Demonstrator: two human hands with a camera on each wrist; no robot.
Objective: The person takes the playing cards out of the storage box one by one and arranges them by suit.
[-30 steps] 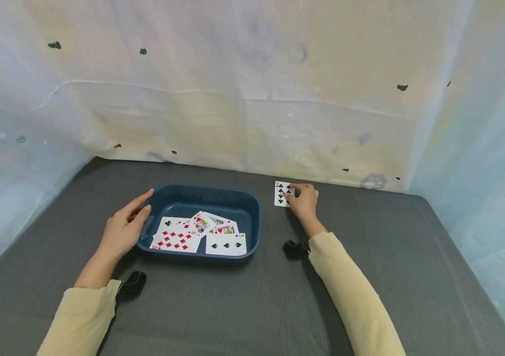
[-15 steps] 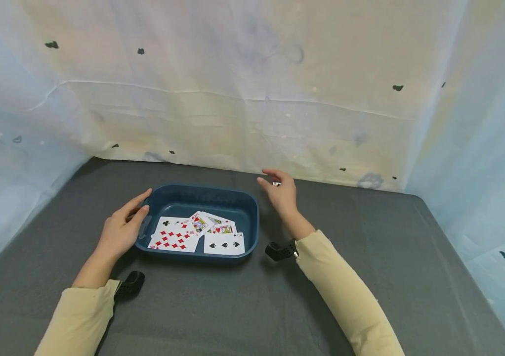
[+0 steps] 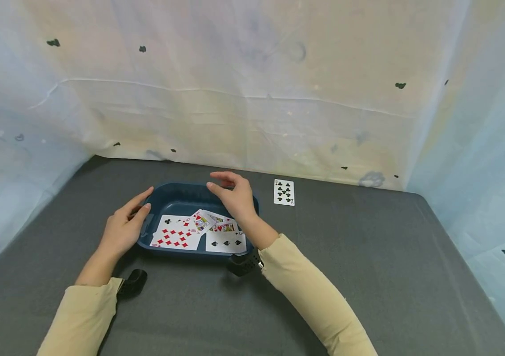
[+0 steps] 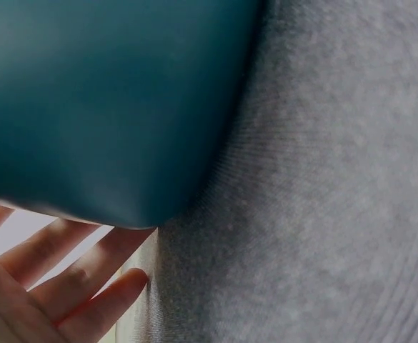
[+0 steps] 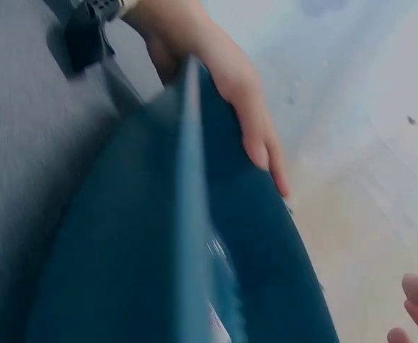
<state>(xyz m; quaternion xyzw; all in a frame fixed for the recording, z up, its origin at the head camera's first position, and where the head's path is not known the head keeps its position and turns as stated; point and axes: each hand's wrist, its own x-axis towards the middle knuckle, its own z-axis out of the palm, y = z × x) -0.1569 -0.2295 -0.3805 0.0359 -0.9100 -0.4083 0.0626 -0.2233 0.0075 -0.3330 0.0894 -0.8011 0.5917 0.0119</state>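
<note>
A dark blue plastic tub stands on the grey cloth with several playing cards lying face up in it. My left hand rests against the tub's left end, its fairly straight fingers along the wall. Over the tub's right half hovers my right hand, thumb and forefinger apart, holding nothing. It overlaps part of the court cards in the head view. A nine of clubs lies face up on the cloth to the right of the tub.
Grey cloth covers the table. A pale patterned curtain closes off the back and both sides. Each wrist carries a black camera mount; the right one overlaps the tub's front right corner.
My right hand has let go of the nine of clubs and moved left over the tub. The card stays flat on the cloth. The left hand and tub hold their place.
</note>
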